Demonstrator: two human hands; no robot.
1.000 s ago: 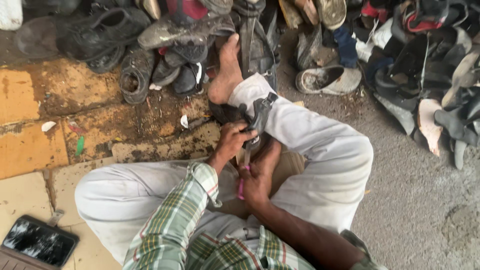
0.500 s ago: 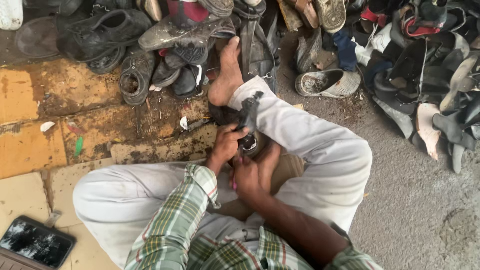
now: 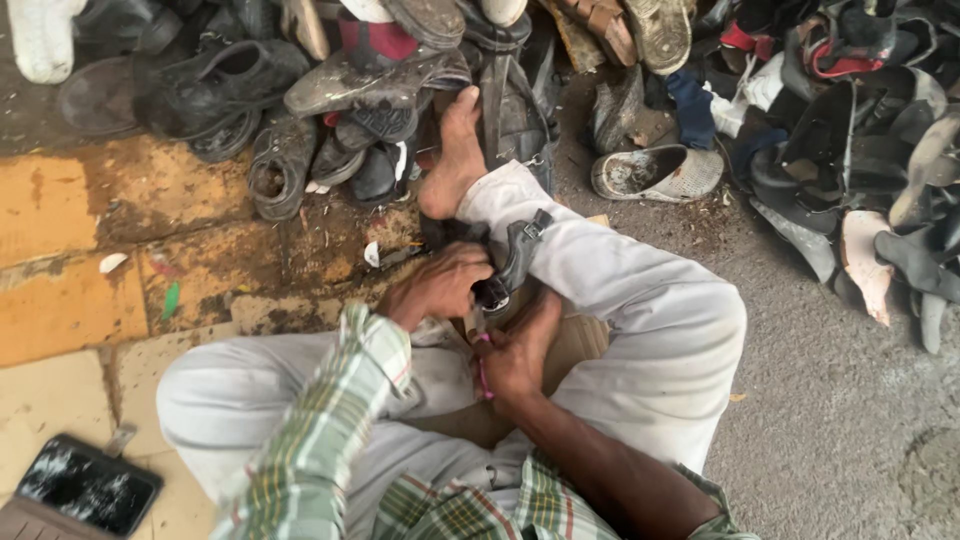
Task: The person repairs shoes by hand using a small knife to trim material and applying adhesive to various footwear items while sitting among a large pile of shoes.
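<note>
I sit cross-legged in white trousers on the ground. A black sandal with a strap and buckle [image 3: 515,255] lies across my right shin. My left hand [image 3: 440,285] grips the sandal from the left and holds it down. My right hand [image 3: 515,350] is just below it, closed on a thin pink-handled tool [image 3: 482,362] whose tip points up at the sandal's underside. My bare foot [image 3: 455,160] rests against the shoe pile ahead.
A heap of worn shoes and sandals [image 3: 340,110] fills the top, with a pale slip-on [image 3: 655,172] and more black footwear [image 3: 870,180] on the right. A dark phone [image 3: 88,485] lies bottom left on yellowish paving [image 3: 60,300]. Grey ground [image 3: 850,420] spreads right.
My left hand has shifted slightly over the sandal, and the strap now lies across my shin. My right hand has moved up closer under the sandal with the pink tool.
</note>
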